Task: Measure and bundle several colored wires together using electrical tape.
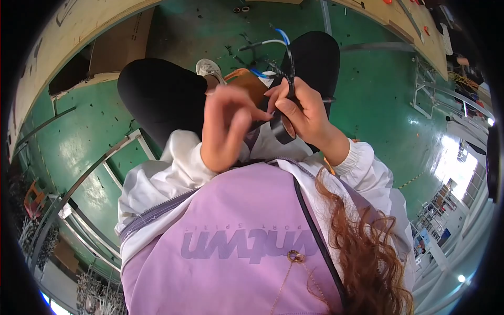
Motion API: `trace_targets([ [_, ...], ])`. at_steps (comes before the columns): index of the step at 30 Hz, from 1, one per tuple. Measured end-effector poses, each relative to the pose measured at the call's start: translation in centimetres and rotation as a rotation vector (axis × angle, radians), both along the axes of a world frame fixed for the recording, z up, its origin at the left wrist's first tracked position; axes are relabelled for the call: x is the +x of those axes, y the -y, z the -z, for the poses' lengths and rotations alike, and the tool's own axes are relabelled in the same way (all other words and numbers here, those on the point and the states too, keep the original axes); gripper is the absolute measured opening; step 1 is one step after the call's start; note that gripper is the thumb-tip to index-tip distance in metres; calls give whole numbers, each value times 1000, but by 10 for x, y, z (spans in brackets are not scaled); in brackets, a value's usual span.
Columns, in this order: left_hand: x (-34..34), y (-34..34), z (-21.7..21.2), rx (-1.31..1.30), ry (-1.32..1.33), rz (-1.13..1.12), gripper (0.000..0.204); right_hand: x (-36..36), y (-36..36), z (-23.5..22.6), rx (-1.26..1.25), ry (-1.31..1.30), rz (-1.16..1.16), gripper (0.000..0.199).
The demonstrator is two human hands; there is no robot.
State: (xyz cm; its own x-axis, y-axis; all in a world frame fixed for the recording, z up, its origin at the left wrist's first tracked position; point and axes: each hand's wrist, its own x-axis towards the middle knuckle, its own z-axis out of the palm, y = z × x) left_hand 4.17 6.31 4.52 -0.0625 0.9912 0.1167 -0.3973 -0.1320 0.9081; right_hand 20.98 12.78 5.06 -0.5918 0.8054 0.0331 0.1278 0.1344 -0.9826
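My right hand [310,110] is closed round a black-wrapped bundle of wires [292,68], whose loose blue, white and black ends fan out above it. A roll of black tape [282,130] with a brown core hangs just under the right hand's fingers, close against the palm. My left hand [226,123], a little blurred, has its fingers curled, and the fingertips meet the tape beside the roll. The exact spot of that pinch is partly hidden. Both hands are above my lap.
A wooden bench edge [97,31] curves along the top. A cardboard box [119,47] stands at the far left. Metal frames [123,147] stand on the green floor [367,105] at left, and a metal rack [428,94] is at right. An orange-brown seat or container [247,84] lies between my legs.
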Motion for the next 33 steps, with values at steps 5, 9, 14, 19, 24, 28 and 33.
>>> trace_targets([
  [5,3,-24,10,-338,-45,343,30,3,-13,1,299,3,-56,19],
  [9,-4,-25,3,-661,73,690,33,0,-11,-13,344,260,-27,9],
  [14,10,-19,25,-367,-349,241,33,4,21,-21,206,379,104,37],
  [19,5,-28,23,-276,-420,266,24,2,13,-16,164,312,146,33],
  [24,-2,-23,9,-164,-649,252,20,8,4,-38,272,391,78,19],
  [28,-3,-18,3,-84,-822,185,20,14,1,-28,369,377,100,19],
  [33,-3,-21,-8,189,-988,132,21,12,-7,-24,912,392,181,27],
])
